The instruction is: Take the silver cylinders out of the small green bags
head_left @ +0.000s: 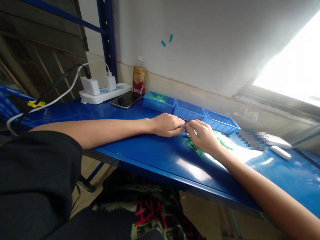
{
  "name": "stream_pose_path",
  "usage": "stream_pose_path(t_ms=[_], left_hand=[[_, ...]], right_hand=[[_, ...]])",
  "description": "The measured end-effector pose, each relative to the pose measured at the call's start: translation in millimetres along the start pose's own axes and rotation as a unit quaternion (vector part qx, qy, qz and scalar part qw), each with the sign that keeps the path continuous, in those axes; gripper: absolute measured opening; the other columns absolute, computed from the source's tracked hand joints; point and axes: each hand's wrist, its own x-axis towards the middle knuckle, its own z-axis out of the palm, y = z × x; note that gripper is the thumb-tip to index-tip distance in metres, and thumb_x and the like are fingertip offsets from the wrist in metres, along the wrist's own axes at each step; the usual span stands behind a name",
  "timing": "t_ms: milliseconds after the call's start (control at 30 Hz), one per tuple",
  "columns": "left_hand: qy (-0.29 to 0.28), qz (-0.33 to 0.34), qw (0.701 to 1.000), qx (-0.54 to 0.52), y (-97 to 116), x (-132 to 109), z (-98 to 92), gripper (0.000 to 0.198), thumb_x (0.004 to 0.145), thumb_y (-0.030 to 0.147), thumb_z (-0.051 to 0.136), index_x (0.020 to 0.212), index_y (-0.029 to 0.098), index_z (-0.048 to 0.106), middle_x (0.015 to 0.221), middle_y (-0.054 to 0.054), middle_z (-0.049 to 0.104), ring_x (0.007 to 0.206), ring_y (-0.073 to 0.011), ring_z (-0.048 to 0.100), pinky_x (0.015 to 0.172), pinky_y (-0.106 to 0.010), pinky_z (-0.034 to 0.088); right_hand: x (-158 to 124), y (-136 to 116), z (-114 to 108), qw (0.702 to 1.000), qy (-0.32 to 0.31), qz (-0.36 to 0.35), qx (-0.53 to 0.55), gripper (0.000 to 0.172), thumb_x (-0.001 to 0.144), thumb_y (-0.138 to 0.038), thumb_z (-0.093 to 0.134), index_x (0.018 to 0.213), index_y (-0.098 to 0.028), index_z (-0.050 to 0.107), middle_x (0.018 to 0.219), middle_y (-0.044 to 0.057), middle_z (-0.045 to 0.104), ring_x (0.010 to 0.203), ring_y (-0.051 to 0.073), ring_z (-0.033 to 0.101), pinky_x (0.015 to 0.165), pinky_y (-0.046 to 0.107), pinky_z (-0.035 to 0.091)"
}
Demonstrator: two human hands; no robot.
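Note:
My left hand (168, 125) and my right hand (201, 134) meet above the blue table, fingertips almost touching. Both have their fingers closed in a pinch. A small, thin dark piece (185, 119) shows between them; its kind is too small to make out. Beneath and beside my right hand lie green plastic-looking packets or pieces (195, 148), partly covered by that hand. Just behind my hands stand three blue bins in a row: the left bin (159, 106) holds green material, followed by the middle bin (189, 111) and the right bin (222, 123).
A white power strip (107, 95) with plugged-in chargers and cables stands at the back left. Near it are a phone (127, 100) and a drink bottle (139, 77). White objects (280, 152) lie on the right. The table's front edge (150, 170) runs before me; a wall rises behind.

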Motion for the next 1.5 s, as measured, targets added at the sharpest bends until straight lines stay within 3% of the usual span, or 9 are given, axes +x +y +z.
stream_pose_path(t_ms=[200, 467, 933, 1200, 1333, 1500], left_hand=[[0.003, 0.039, 0.999, 0.023, 2.0, 1.3, -0.9, 0.027, 0.094, 0.033, 0.036, 0.082, 0.016, 0.054, 0.082, -0.007, 0.066, 0.075, -0.0203, 0.062, 0.062, -0.028, 0.042], [-0.003, 0.079, 0.997, 0.024, 1.2, 0.8, -0.5, 0.024, 0.093, 0.031, 0.039, 0.084, 0.015, 0.055, 0.083, -0.008, 0.065, 0.076, -0.02, 0.061, 0.066, -0.029, 0.044], [-0.01, 0.111, 0.994, 0.016, 3.5, 0.7, -4.2, 0.029, 0.095, 0.029, 0.033, 0.085, 0.014, 0.055, 0.084, -0.011, 0.065, 0.077, -0.0211, 0.06, 0.068, -0.031, 0.044], [-0.045, 0.1, 0.994, 0.016, 5.6, 2.4, -7.8, 0.027, 0.095, 0.03, 0.036, 0.088, 0.014, 0.057, 0.089, -0.011, 0.065, 0.08, -0.0206, 0.06, 0.071, -0.03, 0.045], [-0.033, 0.09, 0.995, -0.026, 3.3, 3.0, -6.2, 0.028, 0.096, 0.03, 0.036, 0.088, 0.014, 0.057, 0.089, -0.01, 0.065, 0.081, -0.0206, 0.059, 0.072, -0.03, 0.044], [-0.023, 0.032, 0.995, -0.089, -1.5, 2.0, -2.9, 0.03, 0.097, 0.03, 0.034, 0.087, 0.014, 0.057, 0.087, -0.009, 0.065, 0.081, -0.0197, 0.06, 0.072, -0.028, 0.044]], right_hand=[[0.1, -1.4, -3.9, 0.997, -0.058, 0.02, 0.039, 0.028, 0.093, -0.027, 0.035, 0.066, -0.021, 0.04, 0.064, 0.002, 0.051, 0.063, 0.016, 0.049, 0.063, 0.027, 0.035], [1.6, -1.6, -8.0, 0.99, -0.1, 0.0, 0.097, 0.022, 0.087, -0.022, 0.037, 0.065, -0.021, 0.039, 0.061, 0.0, 0.048, 0.059, 0.014, 0.044, 0.061, 0.026, 0.034], [1.5, -1.5, -5.0, 0.99, -0.05, -0.075, 0.108, 0.024, 0.086, -0.017, 0.041, 0.062, -0.021, 0.041, 0.059, -0.001, 0.046, 0.056, 0.013, 0.042, 0.059, 0.026, 0.036], [0.1, 4.1, -11.5, 0.984, -0.097, -0.091, 0.122, 0.028, 0.093, -0.021, 0.038, 0.065, -0.021, 0.043, 0.063, 0.0, 0.047, 0.06, 0.014, 0.044, 0.06, 0.026, 0.035], [-0.3, 8.8, -10.2, 0.99, -0.101, -0.092, 0.042, 0.028, 0.094, -0.022, 0.036, 0.069, -0.02, 0.047, 0.065, 0.002, 0.053, 0.065, 0.016, 0.049, 0.066, 0.03, 0.036], [-2.7, 14.4, -3.7, 0.997, -0.036, -0.068, -0.022, 0.017, 0.094, -0.022, 0.038, 0.091, -0.019, 0.055, 0.078, 0.006, 0.064, 0.073, 0.02, 0.057, 0.07, 0.033, 0.039]])
